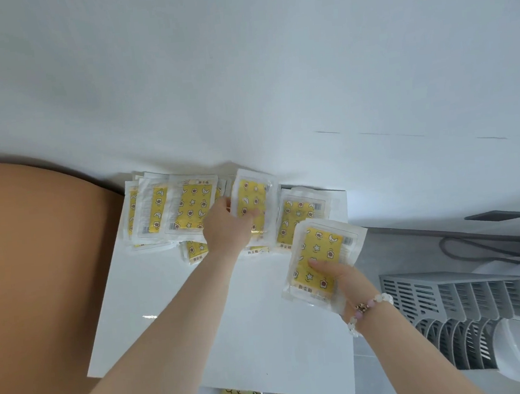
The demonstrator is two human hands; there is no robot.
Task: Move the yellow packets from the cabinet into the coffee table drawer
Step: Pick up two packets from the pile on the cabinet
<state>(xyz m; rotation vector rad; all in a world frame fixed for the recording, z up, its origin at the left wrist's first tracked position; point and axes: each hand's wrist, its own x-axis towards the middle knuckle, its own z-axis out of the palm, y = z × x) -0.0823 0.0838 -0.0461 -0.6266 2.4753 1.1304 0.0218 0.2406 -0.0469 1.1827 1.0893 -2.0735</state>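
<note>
White top [231, 309]: pkts [319, 248] pinched in L/R fingers [319, 264].

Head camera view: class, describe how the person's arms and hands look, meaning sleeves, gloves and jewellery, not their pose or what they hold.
No sleeves or gloves are in view. The right hand has a beaded bracelet at the wrist: rounded pale translucent beads, a few pink ones and one small dark patterned bead. The left hand shows no ring, watch or bracelet.

Only one view is given: a wide-angle head-worn camera is pointed forward and down, close over the white surface [199, 312], its far edge at 12 o'clock.
</note>
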